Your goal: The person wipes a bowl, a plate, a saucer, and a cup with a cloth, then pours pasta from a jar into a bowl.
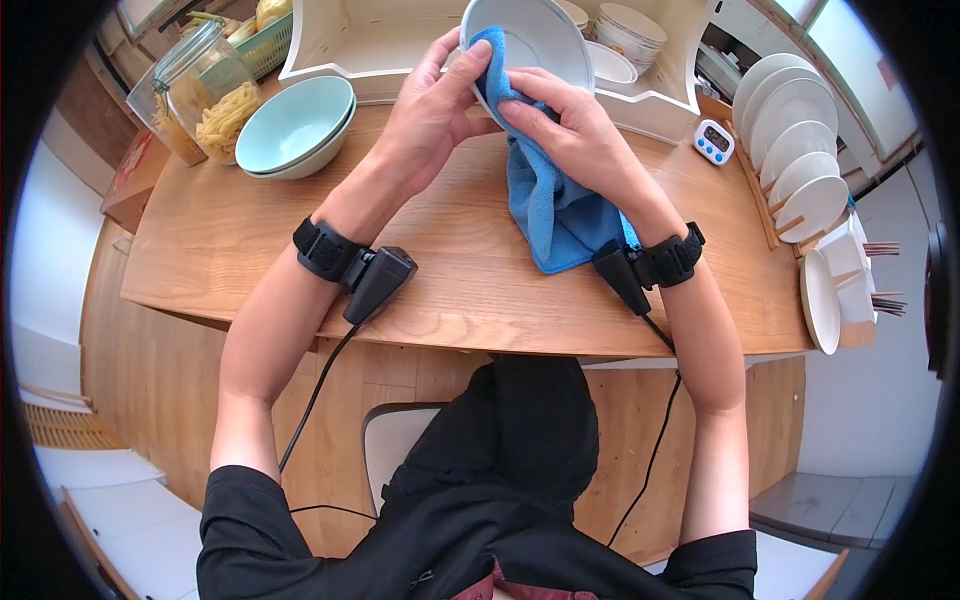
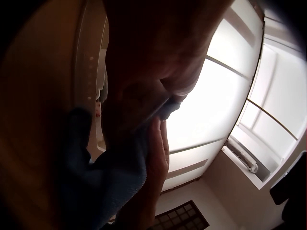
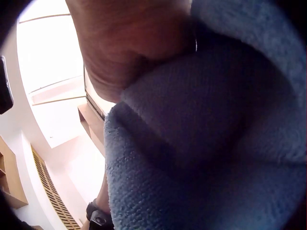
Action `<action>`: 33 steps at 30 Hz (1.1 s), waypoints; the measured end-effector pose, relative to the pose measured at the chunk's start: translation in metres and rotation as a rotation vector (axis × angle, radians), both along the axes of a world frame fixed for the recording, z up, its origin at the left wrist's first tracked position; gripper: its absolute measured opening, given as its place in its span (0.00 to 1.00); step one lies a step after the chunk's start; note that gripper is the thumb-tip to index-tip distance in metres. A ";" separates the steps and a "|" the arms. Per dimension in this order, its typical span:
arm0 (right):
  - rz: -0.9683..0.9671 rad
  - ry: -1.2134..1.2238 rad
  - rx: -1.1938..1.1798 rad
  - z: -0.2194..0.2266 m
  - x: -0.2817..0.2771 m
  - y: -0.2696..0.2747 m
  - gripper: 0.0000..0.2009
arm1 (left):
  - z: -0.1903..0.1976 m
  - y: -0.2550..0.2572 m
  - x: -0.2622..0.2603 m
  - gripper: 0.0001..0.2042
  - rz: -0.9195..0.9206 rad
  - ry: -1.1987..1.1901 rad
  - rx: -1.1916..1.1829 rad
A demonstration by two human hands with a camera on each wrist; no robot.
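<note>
A white bowl (image 1: 545,45) is held up, tilted, above the back of the table in the head view. My left hand (image 1: 435,105) grips its left rim, the thumb over a fold of blue cloth (image 1: 560,205). From the right, my right hand (image 1: 575,130) pinches the cloth against the bowl's rim and wall; the rest of the cloth hangs down to the table. The left wrist view shows dark cloth (image 2: 120,177) below the left hand (image 2: 148,57). In the right wrist view, cloth (image 3: 144,182) fills most of the picture beside the right hand (image 3: 134,43).
Light-blue bowls (image 1: 297,125) and a pasta jar (image 1: 215,100) stand at the left of the table (image 1: 450,290). Behind the hands is a cream rack (image 1: 350,60) with stacked bowls (image 1: 630,30). A timer (image 1: 714,142) and a rack of plates (image 1: 790,110) are at the right.
</note>
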State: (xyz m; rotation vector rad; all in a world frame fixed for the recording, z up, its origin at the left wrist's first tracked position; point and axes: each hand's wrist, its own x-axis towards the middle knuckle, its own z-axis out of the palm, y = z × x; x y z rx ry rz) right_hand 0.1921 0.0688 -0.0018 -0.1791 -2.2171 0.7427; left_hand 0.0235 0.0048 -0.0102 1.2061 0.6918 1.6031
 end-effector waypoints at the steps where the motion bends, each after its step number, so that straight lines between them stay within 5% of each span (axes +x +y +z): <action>1: 0.000 0.000 0.000 -0.001 0.002 0.003 0.16 | 0.000 0.000 -0.001 0.31 0.000 0.000 0.000; 7: -0.335 -0.188 0.059 0.000 0.012 0.014 0.15 | -0.002 0.000 0.002 0.33 0.036 0.063 -0.006; 13: -0.502 0.053 -0.063 -0.012 0.015 0.044 0.16 | -0.001 -0.006 0.010 0.35 -0.023 0.157 -0.018; 20: -0.148 0.290 -0.329 -0.007 0.003 0.023 0.15 | -0.002 -0.007 0.012 0.35 -0.059 0.189 -0.023; 23: -0.018 0.112 -0.291 -0.005 -0.002 0.004 0.16 | -0.001 -0.006 0.009 0.32 -0.063 0.155 -0.023; 31: -0.092 -0.137 -0.200 0.007 0.008 0.003 0.12 | 0.001 -0.005 0.003 0.32 0.038 0.088 -0.008; 33: -0.176 -0.175 0.009 0.004 0.010 0.006 0.11 | 0.003 -0.006 0.002 0.32 0.054 0.092 -0.032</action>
